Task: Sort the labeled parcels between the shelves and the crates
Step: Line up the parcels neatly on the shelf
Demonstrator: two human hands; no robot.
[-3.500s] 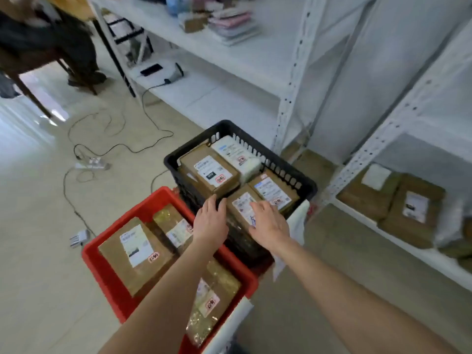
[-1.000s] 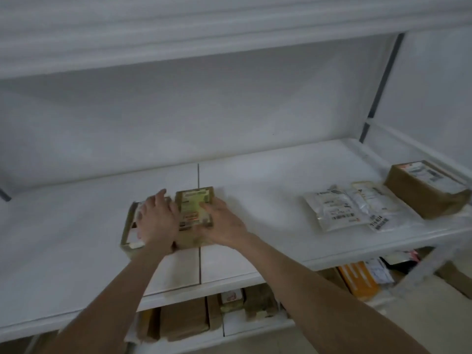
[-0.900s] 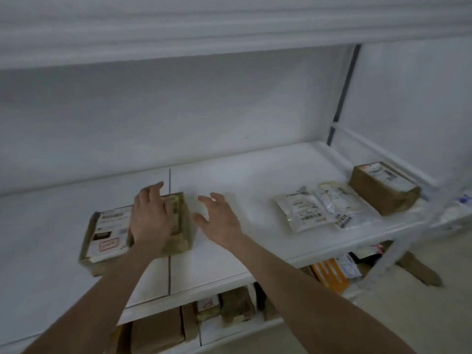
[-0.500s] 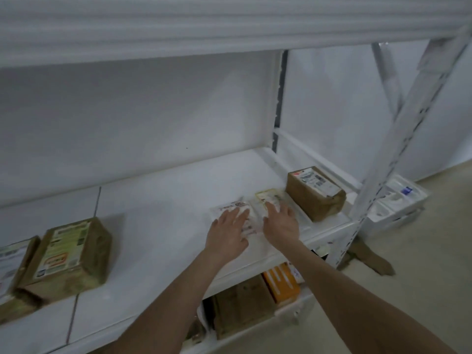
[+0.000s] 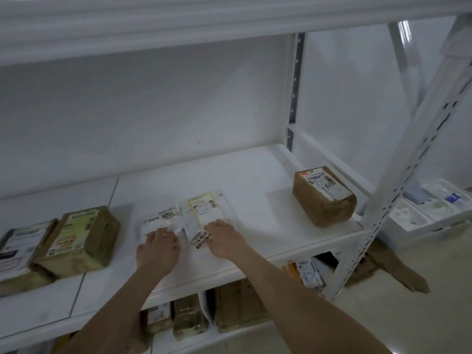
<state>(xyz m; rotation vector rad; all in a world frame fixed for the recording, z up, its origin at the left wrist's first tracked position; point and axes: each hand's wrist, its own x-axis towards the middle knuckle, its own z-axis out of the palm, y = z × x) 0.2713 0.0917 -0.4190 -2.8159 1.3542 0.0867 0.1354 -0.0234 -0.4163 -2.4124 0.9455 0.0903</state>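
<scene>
Mailers [image 5: 201,210] slid left along shelf [image 5: 255,175], under left hand [image 5: 158,249] and right hand [image 5: 224,241].

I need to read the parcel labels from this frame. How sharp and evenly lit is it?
Head view: dim, bluish light; motion blur smears the left brown parcels and white mailers, though large digits are readable; the right brown parcel is sharper; wide-angle slants the shelf upright.

Dim, cool light; soft shadow beside the brown parcel [image 5: 323,198]; blurred left side; bowed edges.
</scene>
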